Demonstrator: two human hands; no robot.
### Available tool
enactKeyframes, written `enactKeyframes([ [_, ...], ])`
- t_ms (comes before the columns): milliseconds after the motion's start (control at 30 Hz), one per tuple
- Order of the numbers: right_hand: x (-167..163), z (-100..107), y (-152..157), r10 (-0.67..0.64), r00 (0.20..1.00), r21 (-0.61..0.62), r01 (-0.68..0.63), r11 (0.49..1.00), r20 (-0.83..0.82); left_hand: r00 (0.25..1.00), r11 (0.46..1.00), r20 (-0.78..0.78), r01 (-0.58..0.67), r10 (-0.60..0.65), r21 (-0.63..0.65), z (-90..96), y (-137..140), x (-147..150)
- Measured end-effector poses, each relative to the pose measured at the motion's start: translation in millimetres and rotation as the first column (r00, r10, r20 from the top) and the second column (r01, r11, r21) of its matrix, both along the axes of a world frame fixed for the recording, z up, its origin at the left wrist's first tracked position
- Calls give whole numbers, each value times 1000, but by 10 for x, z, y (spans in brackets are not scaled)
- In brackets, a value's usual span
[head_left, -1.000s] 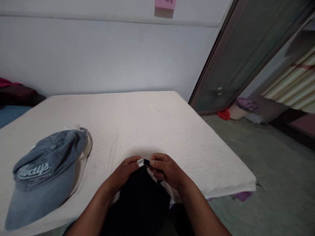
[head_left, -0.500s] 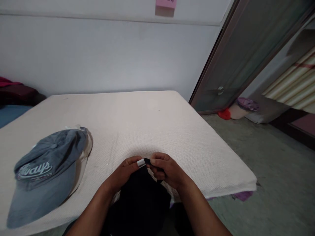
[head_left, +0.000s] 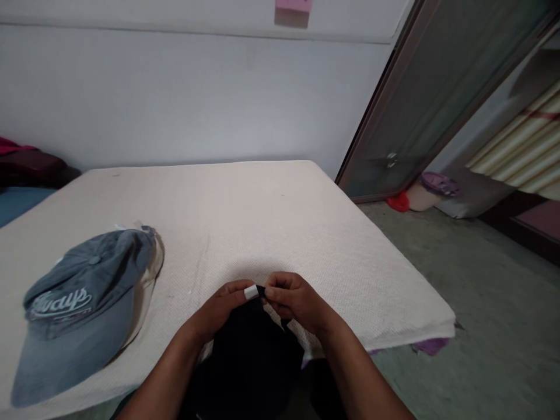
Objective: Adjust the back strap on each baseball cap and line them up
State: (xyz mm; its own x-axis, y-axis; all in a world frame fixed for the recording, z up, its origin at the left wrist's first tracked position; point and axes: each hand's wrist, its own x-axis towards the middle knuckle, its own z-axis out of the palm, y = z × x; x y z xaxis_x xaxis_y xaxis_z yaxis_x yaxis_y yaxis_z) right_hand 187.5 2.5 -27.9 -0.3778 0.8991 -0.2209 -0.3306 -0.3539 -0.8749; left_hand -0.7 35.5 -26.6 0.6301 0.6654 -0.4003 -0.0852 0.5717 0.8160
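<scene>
A black cap (head_left: 249, 356) is between my hands at the bed's near edge, its back strap and opening turned away from me. My left hand (head_left: 221, 309) grips it by the band, the thumb at a silver metal buckle (head_left: 251, 291). Pinched in the fingers of my right hand (head_left: 295, 300) is the black strap (head_left: 261, 290), close beside the buckle. The strap's far end is partly hidden by the right fingers. To the left lies a grey-blue cap (head_left: 87, 291) with white lettering, on top of a beige cap (head_left: 146, 297).
The caps rest on a bed with a cream textured cover (head_left: 245, 216). Behind it is a white wall (head_left: 196, 99) with a pink note (head_left: 293, 6). A dark sliding door (head_left: 394, 105) and a bin with a purple liner (head_left: 431, 189) stand at right.
The right fingers have shifted slightly on the strap next to the buckle. The left hand and the caps stay nearly where they were.
</scene>
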Motion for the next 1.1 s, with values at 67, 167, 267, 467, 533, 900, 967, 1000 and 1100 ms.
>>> enactKeyframes([
  [67, 7, 6, -1, -4, 1000, 17, 4, 1000, 4, 1000, 1000, 1, 12, -12, 3, 29, -5, 8],
  [167, 25, 15, -6, 20, 1000, 18, -20, 1000, -17, 999, 999, -26, 43, -43, 13, 45, -7, 10],
  [267, 48, 11, -13, 59, 998, 6, -59, 998, -23, 997, 997, -49, 64, -62, 34, 9, 0, 0],
  [467, 65, 49, -14, 75, 997, -8, -75, 997, 11, 992, 992, -31, 126, -125, 28, -77, 9, -22],
  [533, 65, 75, -11, 55, 998, -17, -55, 998, 26, 990, 990, -17, 139, -138, 24, -90, 7, -28],
  [900, 85, 101, -17, 94, 996, -59, -93, 994, 10, 987, 987, -21, 158, -159, -34, -102, -18, -37],
  [967, 76, 104, -17, 90, 996, -66, -90, 994, 0, 987, 987, -27, 157, -158, -33, -92, -20, -33],
  [1000, 73, 105, -18, 97, 995, -66, -97, 993, -8, 987, 987, -28, 154, -155, -32, -89, -20, -32],
  [1100, 73, 104, -20, 124, 991, -76, -127, 989, -41, 989, 989, -21, 143, -144, -33, -92, -21, -32],
])
